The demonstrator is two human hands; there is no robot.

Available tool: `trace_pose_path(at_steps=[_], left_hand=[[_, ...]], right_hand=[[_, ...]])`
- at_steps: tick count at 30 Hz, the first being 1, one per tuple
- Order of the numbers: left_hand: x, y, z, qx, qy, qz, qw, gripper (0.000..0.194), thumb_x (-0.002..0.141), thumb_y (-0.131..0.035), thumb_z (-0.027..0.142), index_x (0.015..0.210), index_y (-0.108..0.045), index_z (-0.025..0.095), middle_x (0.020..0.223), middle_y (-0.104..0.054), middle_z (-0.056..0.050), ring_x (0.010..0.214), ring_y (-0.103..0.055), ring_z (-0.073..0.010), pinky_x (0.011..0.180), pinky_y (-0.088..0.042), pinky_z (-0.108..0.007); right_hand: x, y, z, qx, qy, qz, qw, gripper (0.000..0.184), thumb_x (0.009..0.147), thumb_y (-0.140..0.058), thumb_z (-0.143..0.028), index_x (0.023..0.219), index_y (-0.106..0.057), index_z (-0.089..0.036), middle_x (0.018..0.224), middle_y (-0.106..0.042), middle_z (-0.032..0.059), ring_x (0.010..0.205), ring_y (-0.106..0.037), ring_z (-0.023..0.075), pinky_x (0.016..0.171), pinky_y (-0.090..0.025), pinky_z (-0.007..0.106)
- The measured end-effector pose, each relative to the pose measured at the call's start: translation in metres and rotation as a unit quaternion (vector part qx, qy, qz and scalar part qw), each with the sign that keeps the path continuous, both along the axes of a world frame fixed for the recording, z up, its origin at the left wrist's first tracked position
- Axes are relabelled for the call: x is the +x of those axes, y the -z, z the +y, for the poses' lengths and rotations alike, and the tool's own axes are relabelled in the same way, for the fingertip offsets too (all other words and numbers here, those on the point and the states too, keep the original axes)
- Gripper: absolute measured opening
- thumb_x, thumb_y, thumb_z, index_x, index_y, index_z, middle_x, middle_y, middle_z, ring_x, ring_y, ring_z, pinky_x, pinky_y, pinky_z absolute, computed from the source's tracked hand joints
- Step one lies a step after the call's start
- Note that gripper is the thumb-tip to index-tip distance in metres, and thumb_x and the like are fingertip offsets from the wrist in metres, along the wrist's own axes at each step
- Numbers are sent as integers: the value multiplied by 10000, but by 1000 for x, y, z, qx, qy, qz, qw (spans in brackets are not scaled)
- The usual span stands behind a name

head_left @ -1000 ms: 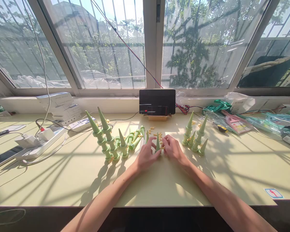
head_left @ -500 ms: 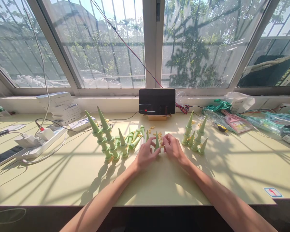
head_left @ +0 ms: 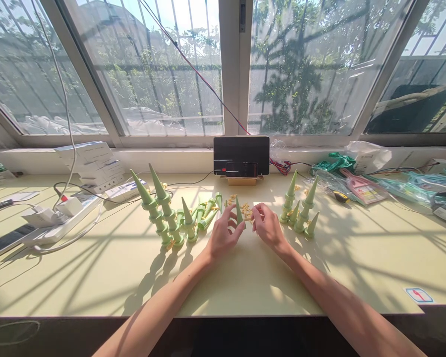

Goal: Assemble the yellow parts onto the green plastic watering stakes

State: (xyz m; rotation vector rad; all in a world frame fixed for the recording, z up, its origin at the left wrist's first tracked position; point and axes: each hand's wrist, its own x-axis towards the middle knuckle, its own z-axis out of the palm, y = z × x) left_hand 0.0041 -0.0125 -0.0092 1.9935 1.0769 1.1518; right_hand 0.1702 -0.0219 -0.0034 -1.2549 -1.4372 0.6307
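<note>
Cone point(head_left: 239, 210): long axis near upright, grasped by left hand point(head_left: 222, 235)
Right hand point(head_left: 269, 227): just right of cone; grasp hidden, cannot tell
Pegs point(head_left: 246, 211): beyond hands

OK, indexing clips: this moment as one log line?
left hand: holding green cone | right hand: near yellow pegs | green towers: upright, either side | black screen: behind

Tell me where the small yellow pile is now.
In the head view, the yellow pile lies near the middle, just beyond the left hand and right hand, before the cardboard stand.
</note>
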Motion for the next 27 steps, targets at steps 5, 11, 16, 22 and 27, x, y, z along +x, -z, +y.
trace_pose_path(at_steps=[5,11,16,22,27], left_hand=[[1,-2,-2,1,-1,-29,1000,556,895,-582,428,1374,-423,194,968,-604,-56,657,-646,-125,456,-481,-202],[1,-4,-3,-17,11,-75,997,508,888,-611,432,1311,-483,181,938,-608,-43,683,-662,-135,497,-527,-221],[0,-4,-2,-26,18,-99,995,492,891,-612,413,1319,-481,208,941,-608,-30,682,-661,-123,532,-543,-225],[0,-3,-2,-33,25,-105,994,500,900,-600,396,1339,-465,198,871,-620,-18,673,-646,-121,557,-542,-225],[0,-3,-1,-17,17,-101,995,476,902,-595,380,1325,-476,195,816,-614,-1,659,-616,-115,552,-524,-217]], right_hand=[[1,1,1,4,-10,3,1000,307,965,-434,-488,834,-514,-222,741,-638,7,486,-557,138,523,-446,275],[0,1,0,32,-32,23,999,279,957,-480,-471,857,-533,-216,736,-594,3,571,-580,144,547,-446,258],[-2,1,-1,52,-47,37,997,272,950,-497,-471,860,-529,-216,760,-589,5,585,-587,139,543,-450,251],[-3,4,1,58,-49,31,997,250,952,-502,-442,890,-572,-211,735,-603,5,546,-569,130,518,-437,245],[-3,7,2,62,-47,26,997,267,954,-501,-447,904,-596,-202,719,-598,3,519,-544,116,494,-422,231]])
